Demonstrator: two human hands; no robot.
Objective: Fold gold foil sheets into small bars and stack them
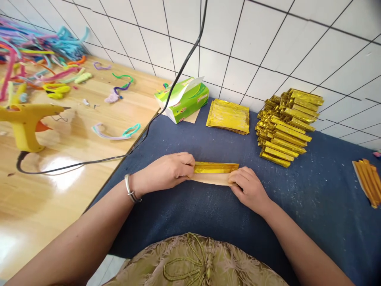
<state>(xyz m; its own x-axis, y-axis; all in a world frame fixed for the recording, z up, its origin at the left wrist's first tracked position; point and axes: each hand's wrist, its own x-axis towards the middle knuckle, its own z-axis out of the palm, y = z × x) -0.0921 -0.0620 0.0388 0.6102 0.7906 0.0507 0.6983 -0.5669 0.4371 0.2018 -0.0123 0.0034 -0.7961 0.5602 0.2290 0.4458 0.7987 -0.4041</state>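
Observation:
A sheet of gold foil paper (216, 169) lies before me on the dark blue cloth, partly folded lengthwise, its pale tan backing facing up along the near side. My left hand (171, 171) pinches its left end, thumb and fingers closed. At the right end, my right hand (248, 186) grips the near corner with curled fingers. Beyond the hands sits a flat stack of gold sheets (228, 116). To its right, a pile of folded gold strips (287, 127) is heaped in rows against the tiled wall.
A green tissue box (190, 101) stands by the wall. On the wooden table (98, 103) at left lie a yellow glue gun (28, 123) and many coloured pipe cleaners (44, 47). A black cord (166, 103) crosses the cloth's left edge. More folded strips (369, 180) lie far right.

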